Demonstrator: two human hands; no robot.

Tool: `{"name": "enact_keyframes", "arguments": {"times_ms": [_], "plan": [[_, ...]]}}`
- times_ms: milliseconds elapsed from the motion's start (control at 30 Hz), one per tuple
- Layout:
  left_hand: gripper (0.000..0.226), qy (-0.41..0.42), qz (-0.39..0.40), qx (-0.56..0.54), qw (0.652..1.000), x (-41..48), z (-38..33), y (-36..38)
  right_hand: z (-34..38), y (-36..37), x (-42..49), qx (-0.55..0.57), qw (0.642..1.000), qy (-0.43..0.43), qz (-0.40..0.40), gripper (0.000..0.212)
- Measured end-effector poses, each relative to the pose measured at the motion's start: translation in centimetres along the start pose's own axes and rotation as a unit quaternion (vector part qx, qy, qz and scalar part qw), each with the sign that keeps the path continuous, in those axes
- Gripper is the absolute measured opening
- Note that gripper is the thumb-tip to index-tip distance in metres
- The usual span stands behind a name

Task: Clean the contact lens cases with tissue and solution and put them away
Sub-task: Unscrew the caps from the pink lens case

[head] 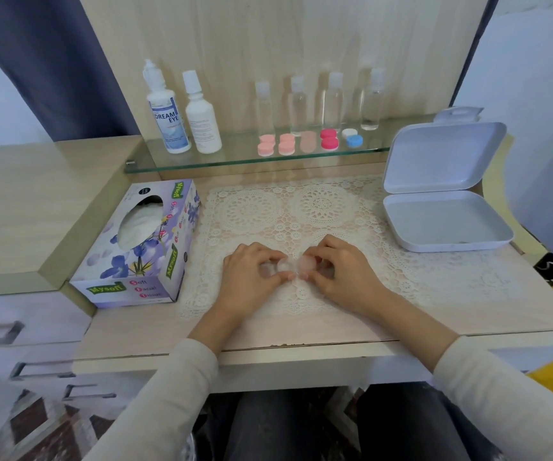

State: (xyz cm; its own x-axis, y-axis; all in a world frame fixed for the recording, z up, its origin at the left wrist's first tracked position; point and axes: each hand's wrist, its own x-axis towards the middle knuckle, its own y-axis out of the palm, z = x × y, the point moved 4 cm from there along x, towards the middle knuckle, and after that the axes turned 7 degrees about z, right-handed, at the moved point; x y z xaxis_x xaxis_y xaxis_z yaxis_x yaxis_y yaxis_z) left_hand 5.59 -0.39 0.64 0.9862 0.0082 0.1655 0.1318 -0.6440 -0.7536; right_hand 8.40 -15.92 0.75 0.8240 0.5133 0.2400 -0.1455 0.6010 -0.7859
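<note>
Your left hand (252,277) and right hand (338,271) meet low over the lace mat (318,207) on the bench (301,331). Each pinches one end of a pale contact lens case (293,266), which sits between your fingertips. The tissue box (142,244) lies just to your left and the open white box (445,224) well off to your right, while the glass shelf (235,156) behind carries two solution bottles (168,121), four clear bottles (333,104) and a row of pink, red and blue-and-white lens cases (286,144).

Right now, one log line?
left hand and right hand pinch pale translucent lens case | over lace mat | white hinged box open
</note>
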Motion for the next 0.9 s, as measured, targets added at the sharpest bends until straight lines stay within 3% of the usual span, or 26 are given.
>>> {"name": "enact_keyframes", "arguments": {"times_ms": [133, 367, 500, 667, 767, 900], "plan": [[0.032, 0.022, -0.012, -0.012, 1.000, -0.1, 0.0, 0.0, 0.0, -0.5, 0.2, 0.009, 1.000, 0.018, -0.004, 0.030], [0.027, 0.042, -0.029, 0.023, 0.998, -0.2, -0.2, 0.1, 0.3, -0.6, 0.4, 0.015, 0.999, -0.026, 0.033, 0.019], [0.028, 0.040, -0.033, 0.019, 0.998, -0.2, -0.3, 0.1, 0.7, -0.8, 0.3, 0.010, 0.997, -0.042, 0.070, 0.030], [0.029, 0.036, -0.024, 0.008, 0.999, -0.4, -0.3, 0.2, 0.9, -1.2, 0.8, -0.034, 0.997, 0.031, 0.056, 0.025], [0.027, 0.033, -0.021, 0.007, 0.999, -0.4, -0.4, 0.2, 1.3, -1.3, 1.3, -0.052, 0.995, 0.003, 0.091, 0.013], [0.026, 0.031, -0.017, -0.002, 0.999, -0.5, -0.4, 0.2, 1.5, -1.4, 1.3, -0.034, 0.989, -0.009, 0.143, 0.020]]}}
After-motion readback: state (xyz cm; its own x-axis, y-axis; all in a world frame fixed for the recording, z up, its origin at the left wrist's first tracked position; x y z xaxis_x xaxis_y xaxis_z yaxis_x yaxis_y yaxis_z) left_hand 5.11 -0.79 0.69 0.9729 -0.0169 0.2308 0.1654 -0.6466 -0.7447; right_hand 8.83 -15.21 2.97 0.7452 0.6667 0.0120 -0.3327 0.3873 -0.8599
